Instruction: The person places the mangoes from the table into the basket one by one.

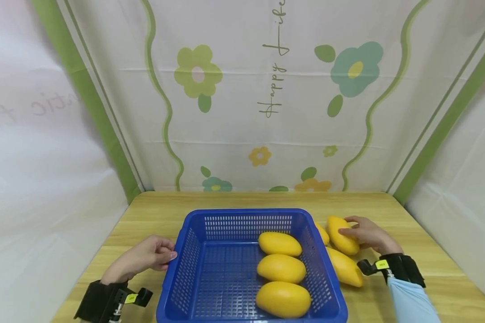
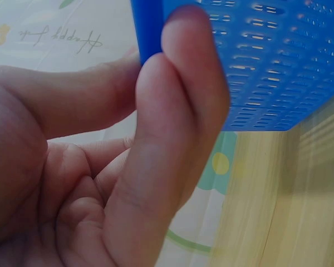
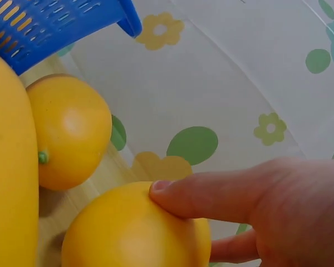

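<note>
A blue plastic basket stands on the table, with 3 yellow mangoes lying in a column along its right side. My left hand pinches the basket's left rim between thumb and fingers; the left wrist view shows the fingertips against the outer wall. To the right of the basket, my right hand grips a mango, its thumb pressed on the skin and the other fingers mostly hidden. Beside it on the table lie a nearer mango and another, partly hidden by the basket in the head view.
The wooden table extends around the basket. Behind it hangs a white cloth with printed flowers, and similar cloth walls close off both sides. Each wrist wears a black strap with a small camera.
</note>
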{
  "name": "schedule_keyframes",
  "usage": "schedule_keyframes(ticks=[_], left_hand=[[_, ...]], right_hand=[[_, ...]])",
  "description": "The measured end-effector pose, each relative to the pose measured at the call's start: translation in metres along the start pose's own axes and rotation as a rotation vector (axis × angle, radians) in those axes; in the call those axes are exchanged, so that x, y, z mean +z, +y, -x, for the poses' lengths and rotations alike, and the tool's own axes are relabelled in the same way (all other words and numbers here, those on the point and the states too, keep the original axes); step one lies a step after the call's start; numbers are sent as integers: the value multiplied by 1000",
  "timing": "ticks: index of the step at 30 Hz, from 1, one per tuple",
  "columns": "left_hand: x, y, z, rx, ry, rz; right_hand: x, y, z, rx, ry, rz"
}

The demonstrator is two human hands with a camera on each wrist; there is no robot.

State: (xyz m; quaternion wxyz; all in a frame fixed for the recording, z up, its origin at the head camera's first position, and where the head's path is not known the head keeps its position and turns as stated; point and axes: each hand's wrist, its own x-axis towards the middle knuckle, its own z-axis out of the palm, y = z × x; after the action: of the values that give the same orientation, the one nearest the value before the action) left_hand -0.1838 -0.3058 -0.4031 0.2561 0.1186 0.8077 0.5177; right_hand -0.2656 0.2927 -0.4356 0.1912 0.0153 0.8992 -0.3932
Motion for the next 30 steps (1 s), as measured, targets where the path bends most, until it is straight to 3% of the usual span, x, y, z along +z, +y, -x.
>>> schedule_keyframes(ticks=[13,30], left_hand=[[0,2,0,-5,-1,2],[1,3,1,-9,7,2]], right_hand=[[-7,-13,8,-36,64,-44],[-8,-23,13,-70,59,-87]])
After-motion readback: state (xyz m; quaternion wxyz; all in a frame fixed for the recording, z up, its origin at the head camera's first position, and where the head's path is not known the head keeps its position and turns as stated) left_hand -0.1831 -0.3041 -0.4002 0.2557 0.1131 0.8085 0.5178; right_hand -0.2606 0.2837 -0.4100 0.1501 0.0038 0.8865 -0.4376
